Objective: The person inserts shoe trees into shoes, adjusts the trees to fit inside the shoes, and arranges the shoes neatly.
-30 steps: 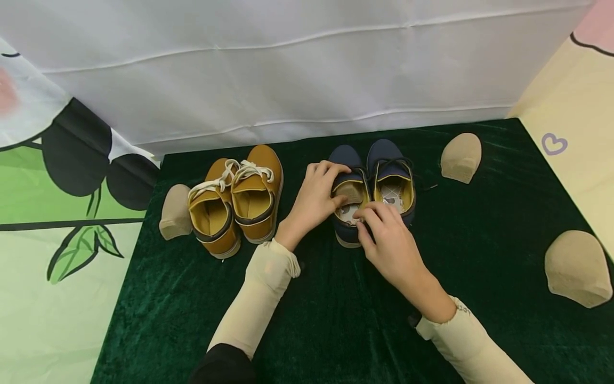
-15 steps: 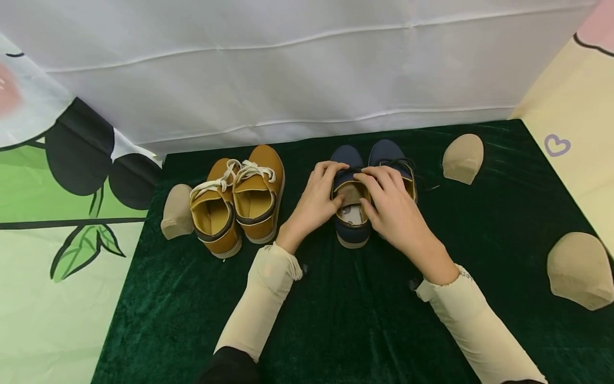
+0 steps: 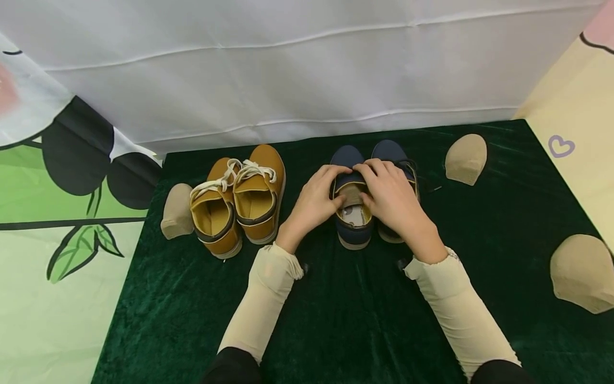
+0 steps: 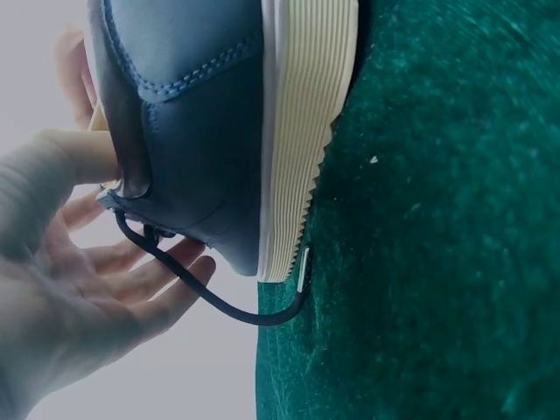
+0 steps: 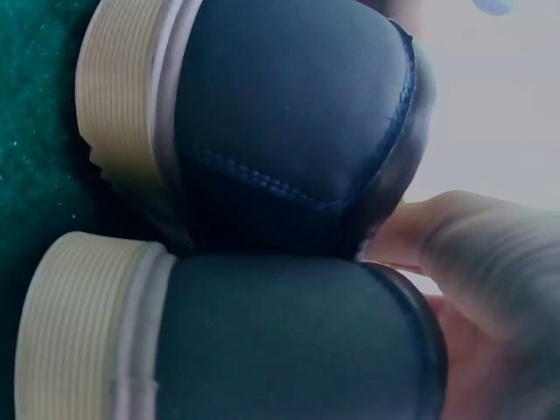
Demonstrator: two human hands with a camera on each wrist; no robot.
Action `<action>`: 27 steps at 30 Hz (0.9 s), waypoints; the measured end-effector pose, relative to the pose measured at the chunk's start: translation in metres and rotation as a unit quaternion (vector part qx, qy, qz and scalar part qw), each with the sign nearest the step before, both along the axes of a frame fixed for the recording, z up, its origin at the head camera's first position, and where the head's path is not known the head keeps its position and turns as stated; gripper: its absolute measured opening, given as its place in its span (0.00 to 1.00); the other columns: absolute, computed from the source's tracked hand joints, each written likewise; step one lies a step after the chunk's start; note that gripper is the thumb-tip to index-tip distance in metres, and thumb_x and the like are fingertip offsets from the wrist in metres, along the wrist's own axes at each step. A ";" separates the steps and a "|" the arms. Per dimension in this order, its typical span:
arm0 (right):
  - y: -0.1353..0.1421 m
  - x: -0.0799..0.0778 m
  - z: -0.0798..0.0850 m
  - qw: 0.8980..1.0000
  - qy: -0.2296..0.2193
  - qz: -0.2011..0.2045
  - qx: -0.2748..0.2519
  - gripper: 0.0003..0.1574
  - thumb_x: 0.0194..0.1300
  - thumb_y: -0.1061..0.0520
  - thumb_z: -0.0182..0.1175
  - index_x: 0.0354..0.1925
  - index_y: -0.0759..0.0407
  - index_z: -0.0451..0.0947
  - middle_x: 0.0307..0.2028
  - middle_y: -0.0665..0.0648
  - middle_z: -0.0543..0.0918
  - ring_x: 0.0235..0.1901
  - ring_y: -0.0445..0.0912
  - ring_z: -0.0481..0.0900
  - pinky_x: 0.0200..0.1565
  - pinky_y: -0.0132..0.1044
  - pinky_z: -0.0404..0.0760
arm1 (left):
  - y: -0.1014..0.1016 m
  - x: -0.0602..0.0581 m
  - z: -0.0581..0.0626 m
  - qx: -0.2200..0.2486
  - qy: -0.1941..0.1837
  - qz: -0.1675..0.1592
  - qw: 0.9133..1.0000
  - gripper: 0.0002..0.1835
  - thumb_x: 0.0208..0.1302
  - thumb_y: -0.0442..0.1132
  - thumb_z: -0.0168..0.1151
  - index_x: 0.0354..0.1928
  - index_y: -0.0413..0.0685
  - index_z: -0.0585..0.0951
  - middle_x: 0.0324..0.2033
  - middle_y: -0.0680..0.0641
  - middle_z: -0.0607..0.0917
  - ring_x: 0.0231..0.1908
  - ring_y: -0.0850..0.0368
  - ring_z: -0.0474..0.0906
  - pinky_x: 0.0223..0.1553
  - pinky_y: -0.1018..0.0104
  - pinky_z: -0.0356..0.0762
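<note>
The left navy shoe (image 3: 354,237) stands on green velvet, touching or nearly touching the right navy shoe (image 3: 387,151). Inside its opening sits a beige molded shoe insert (image 3: 350,194), pushed toward the toe. My left hand (image 3: 316,202) grips this shoe from the left, thumb in the opening and fingers over the lace area; the left wrist view shows a dark lace (image 4: 188,278) hanging beside those fingers. From the other side my right hand (image 3: 395,200) holds the same shoe, thumb at the opening and fingers by the laces, covering much of the right shoe.
A pair of tan shoes (image 3: 256,213) with white laces stands at the left. One loose beige insert (image 3: 176,212) lies beside them. Two more, a far insert (image 3: 466,158) and a near insert (image 3: 582,272), lie at the right. A white curtain (image 3: 307,80) hangs behind.
My right hand has moved from the heel end of the left navy shoe up to its lace area, now over the right shoe's opening. The left hand has stayed in place.
</note>
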State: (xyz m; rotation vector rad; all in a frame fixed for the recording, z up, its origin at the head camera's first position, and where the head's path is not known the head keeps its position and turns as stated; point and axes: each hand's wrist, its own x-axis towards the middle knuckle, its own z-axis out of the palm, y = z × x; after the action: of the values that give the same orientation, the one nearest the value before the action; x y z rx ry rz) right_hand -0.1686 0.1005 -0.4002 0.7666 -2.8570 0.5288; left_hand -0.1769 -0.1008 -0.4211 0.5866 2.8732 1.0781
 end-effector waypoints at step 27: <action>-0.012 -0.005 -0.008 0.999 0.005 -0.039 -0.004 0.29 0.66 0.58 0.71 0.62 0.59 0.74 0.61 0.64 0.78 0.62 0.66 0.73 0.63 0.65 0.73 | 0.008 0.000 -0.008 -0.024 0.051 0.035 0.998 0.27 0.64 0.31 0.69 0.64 0.56 0.78 0.60 0.46 0.80 0.53 0.51 0.80 0.56 0.51 0.82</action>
State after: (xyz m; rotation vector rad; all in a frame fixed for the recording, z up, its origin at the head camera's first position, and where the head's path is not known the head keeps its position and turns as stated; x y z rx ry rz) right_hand -0.1733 0.0888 -0.4081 0.6525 -2.8597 0.5247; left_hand -0.1772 -0.0927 -0.4287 0.5590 3.0187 1.0119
